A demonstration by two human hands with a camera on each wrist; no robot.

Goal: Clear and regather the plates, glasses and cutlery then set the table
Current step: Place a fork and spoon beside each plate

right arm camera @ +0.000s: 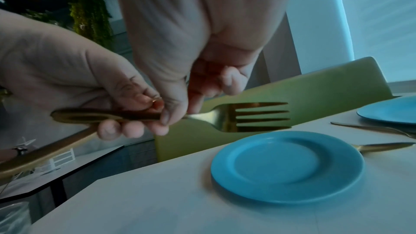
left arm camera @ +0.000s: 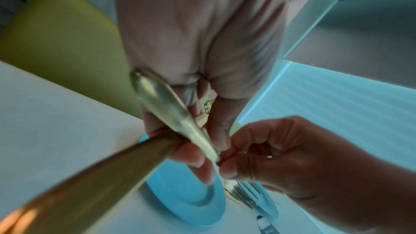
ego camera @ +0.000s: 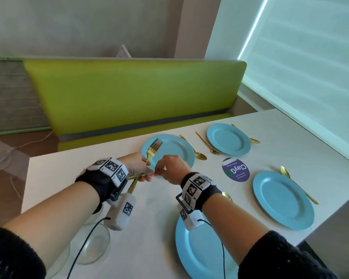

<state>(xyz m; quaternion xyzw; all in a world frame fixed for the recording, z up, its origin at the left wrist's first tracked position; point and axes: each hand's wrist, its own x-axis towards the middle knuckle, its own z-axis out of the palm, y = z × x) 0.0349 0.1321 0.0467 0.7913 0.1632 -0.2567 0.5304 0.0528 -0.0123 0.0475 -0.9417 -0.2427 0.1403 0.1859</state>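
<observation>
My left hand (ego camera: 136, 168) grips a small bunch of gold cutlery (left arm camera: 94, 181) above the table's left part. A gold fork (ego camera: 154, 148) sticks up out of it over the far-left blue plate (ego camera: 177, 151). My right hand (ego camera: 172, 166) meets the left and pinches the fork (right arm camera: 227, 118) at its neck between thumb and fingers. Another gold handle (ego camera: 133, 185) points down and back from the left fist. In the right wrist view the blue plate (right arm camera: 286, 166) lies just below the tines. Three more blue plates (ego camera: 228, 139) (ego camera: 283, 200) (ego camera: 199, 256) lie on the white table (ego camera: 149, 218).
Gold spoons (ego camera: 193, 149) and a fork (ego camera: 208, 143) lie beside the far plates, and a spoon (ego camera: 298, 185) lies right of the near-right plate. A clear glass bowl (ego camera: 93, 244) stands under my left forearm. A purple round sticker (ego camera: 235, 169) is mid-table. A green bench (ego camera: 129, 93) runs behind.
</observation>
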